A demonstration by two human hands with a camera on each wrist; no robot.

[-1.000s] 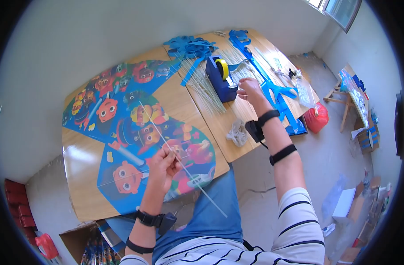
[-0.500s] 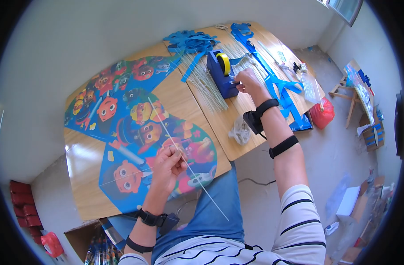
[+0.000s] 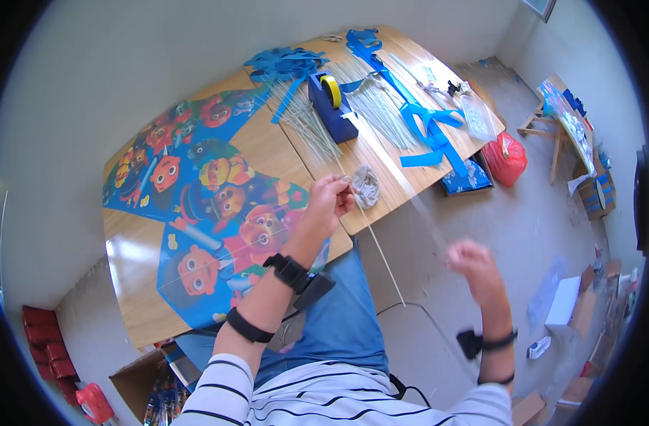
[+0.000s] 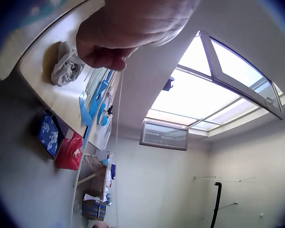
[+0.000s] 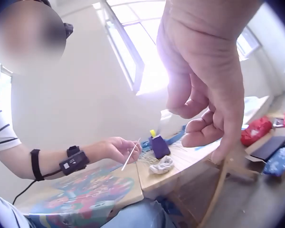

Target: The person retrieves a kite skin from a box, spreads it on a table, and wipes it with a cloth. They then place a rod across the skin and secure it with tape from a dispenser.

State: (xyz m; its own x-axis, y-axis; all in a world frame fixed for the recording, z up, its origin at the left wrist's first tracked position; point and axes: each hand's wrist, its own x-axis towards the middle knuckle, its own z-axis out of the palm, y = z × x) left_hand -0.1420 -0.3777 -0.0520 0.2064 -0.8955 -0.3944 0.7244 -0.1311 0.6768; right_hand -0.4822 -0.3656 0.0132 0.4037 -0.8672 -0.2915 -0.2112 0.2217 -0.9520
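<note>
My left hand [image 3: 331,197] pinches a thin white rod [image 3: 381,252] over the table's front edge, and the rod slants down toward the floor. In the left wrist view that hand [image 4: 133,23] fills the top. A blue tape dispenser [image 3: 331,113] with a yellow-cored roll stands on the table. From it a long strip of clear tape [image 3: 388,162] stretches to my right hand [image 3: 475,264], which pinches its end out beyond the table edge. The right wrist view has the right hand [image 5: 204,66] close up with curled fingers. A cartoon-printed sheet [image 3: 228,206] lies flat on the left.
A crumpled whitish cloth [image 3: 366,186] lies near the table's front edge. Behind the dispenser are bundled thin rods [image 3: 381,110] and blue strips [image 3: 285,64]. A red bag [image 3: 505,157] and a blue floral box [image 3: 468,177] stand beyond the table's right side.
My right hand has swung from the dispenser down and right, drawing out a long strip of tape. The left hand with the rod has moved right and up, off the printed sheet.
</note>
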